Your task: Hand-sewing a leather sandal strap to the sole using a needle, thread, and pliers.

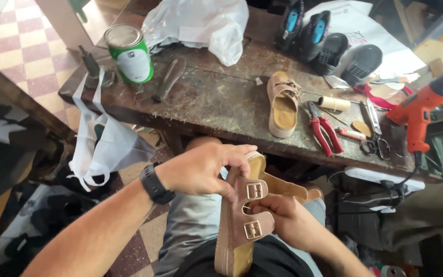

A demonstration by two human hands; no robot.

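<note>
2 hands clamp the tan sandal (239, 225) over the lap: left hand (198, 169) steadying, right hand (283, 218) pinching its buckled strap (255, 191).

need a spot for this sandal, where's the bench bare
The workbench is bare between the green can and the tan sandal. Right of that sandal it is crowded: red pliers, scissors, orange glue gun.
</note>
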